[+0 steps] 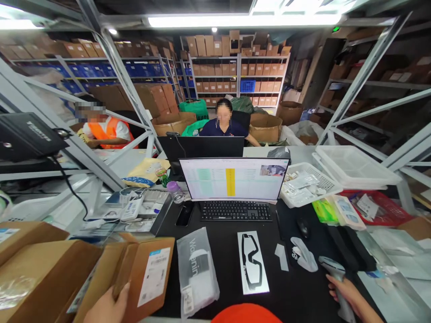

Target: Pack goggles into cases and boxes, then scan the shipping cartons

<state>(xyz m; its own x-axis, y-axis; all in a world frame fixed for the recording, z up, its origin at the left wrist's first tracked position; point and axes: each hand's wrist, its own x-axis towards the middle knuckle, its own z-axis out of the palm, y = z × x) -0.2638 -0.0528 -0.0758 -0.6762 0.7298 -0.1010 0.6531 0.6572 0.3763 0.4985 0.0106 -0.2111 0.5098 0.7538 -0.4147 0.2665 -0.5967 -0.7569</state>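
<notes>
At the lower left, my left hand (107,306) is closed on the near edge of a cardboard box (134,269) that carries a white shipping label. My right hand (348,289) has its fingers around the handle of a grey barcode scanner (332,265) at the lower right. Between the hands, a frosted plastic bag (197,269) with printed lettering lies on the black desk mat. To its right is a white box (253,262) with a picture of black goggle-like frames. A small white paper slip (281,257) and a crumpled white plastic wrapper (303,254) lie nearer the scanner.
A monitor (235,180) and keyboard (235,211) stand ahead, with a phone (185,214), lidded bottle (175,193) and mouse (303,228) around them. White baskets (311,179) and a red basket (397,213) crowd the right. Two people sit beyond the desk.
</notes>
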